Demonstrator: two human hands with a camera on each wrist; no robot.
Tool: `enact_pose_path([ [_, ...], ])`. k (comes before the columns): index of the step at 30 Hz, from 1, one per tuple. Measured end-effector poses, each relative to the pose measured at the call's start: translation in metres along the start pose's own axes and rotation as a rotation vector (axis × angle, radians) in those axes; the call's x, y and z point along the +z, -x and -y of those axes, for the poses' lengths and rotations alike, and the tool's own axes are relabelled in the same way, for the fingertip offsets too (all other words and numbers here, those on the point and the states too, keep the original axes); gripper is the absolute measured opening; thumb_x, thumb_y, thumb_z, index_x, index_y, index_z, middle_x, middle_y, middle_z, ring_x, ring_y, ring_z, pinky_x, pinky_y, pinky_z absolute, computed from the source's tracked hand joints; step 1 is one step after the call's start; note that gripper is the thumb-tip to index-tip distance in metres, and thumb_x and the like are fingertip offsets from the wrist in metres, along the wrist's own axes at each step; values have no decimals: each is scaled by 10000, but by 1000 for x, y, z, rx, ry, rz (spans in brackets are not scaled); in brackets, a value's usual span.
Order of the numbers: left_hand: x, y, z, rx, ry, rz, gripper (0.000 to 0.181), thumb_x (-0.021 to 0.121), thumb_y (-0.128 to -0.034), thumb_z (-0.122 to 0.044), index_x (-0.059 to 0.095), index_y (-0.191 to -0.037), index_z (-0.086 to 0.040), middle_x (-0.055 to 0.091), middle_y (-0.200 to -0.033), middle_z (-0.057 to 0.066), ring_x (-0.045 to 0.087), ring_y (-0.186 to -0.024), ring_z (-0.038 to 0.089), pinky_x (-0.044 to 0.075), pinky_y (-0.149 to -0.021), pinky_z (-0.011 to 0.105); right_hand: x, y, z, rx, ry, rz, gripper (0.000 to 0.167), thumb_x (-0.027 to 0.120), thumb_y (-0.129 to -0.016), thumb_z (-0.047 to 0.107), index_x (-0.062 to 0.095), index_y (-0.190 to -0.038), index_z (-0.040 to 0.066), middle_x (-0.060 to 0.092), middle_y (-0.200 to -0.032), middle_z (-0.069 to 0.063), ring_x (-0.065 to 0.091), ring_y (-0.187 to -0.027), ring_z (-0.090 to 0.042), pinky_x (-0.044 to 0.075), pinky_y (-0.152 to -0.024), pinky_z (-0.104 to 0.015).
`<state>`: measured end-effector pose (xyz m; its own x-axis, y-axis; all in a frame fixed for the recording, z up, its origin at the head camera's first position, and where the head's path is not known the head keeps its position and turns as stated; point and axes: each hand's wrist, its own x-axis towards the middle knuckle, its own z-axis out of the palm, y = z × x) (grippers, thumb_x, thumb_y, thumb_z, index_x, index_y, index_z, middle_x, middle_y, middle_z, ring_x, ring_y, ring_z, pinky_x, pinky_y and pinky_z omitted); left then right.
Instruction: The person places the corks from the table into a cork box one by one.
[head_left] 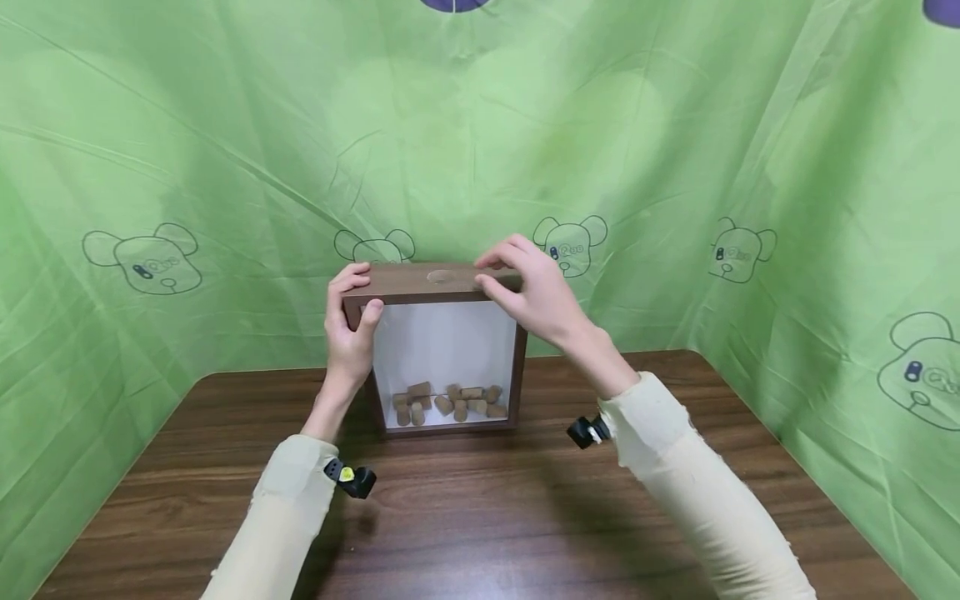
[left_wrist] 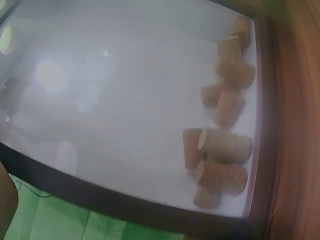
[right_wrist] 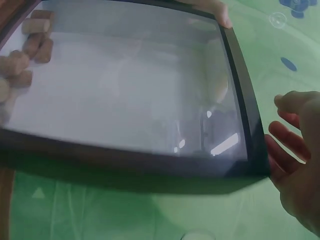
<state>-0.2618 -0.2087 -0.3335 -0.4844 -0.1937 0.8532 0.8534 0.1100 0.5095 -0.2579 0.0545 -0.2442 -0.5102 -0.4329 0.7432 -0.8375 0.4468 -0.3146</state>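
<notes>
A brown wooden shadow box [head_left: 520, 367] with a clear front stands upright on the table. Several corks [head_left: 460, 410] lie along its bottom, and they show closer in the left wrist view as a heap of corks [left_wrist: 225, 145]. Near the middle of the box's top is a round opening [head_left: 441, 276]. My left hand [head_left: 350, 333] grips the top left corner, thumb on the front and fingers over the top. At the top right, my right hand [head_left: 536, 292] has its fingers loosely bent at the edge; nothing shows between its fingers and thumb.
The dark wooden table [head_left: 450, 517] extends in front of the box and to both sides. A green curtain [head_left: 262, 167] with bear drawings hangs behind and at the sides. Black wrist cameras [head_left: 358, 482] sit on both sleeves.
</notes>
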Motion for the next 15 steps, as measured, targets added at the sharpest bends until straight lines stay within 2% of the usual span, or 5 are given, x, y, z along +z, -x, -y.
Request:
enact_pose_path([
  [3,-10,0,-8,-87,-75,90,448,598,-909,-154,482,-1282,66,433,-1502,176,374,-1427,245,322,-1135,325,-10,20,-11,30,2,-71,202,708,-897,167,706,-1075,72,665,-1082,-39,608,-1024,-177,486,-962,-344],
  [5,-21,0,-7,-145,-142,164,466,579,-941,-158,464,-1374,-29,371,-1574,91,309,-1474,193,267,-1176,353,-17,34,-20,67,6,-105,227,720,-892,187,705,-1095,86,663,-1096,-32,601,-1038,-167,478,-959,-356],
  [8,-43,3,-3,-218,-206,250,515,519,-985,-155,391,-1484,-150,290,-1628,21,318,-1460,170,284,-1165,394,-25,55,-33,140,25,-117,271,723,-892,214,696,-1138,104,657,-1133,-29,592,-1077,-163,475,-967,-383],
  [11,-69,10,8,-260,-260,302,519,471,-1018,-186,355,-1522,-231,280,-1630,-43,357,-1429,183,322,-1150,432,-30,78,-47,207,65,-73,350,722,-895,257,675,-1206,104,639,-1192,-41,583,-1138,-199,459,-1005,-436],
  [15,-100,20,15,-288,-498,422,502,455,-1031,-290,368,-1525,-273,259,-1639,-43,270,-1486,281,208,-1158,639,-31,106,-67,267,178,45,495,686,-913,369,608,-1328,110,590,-1314,-83,541,-1241,-276,407,-1066,-518],
])
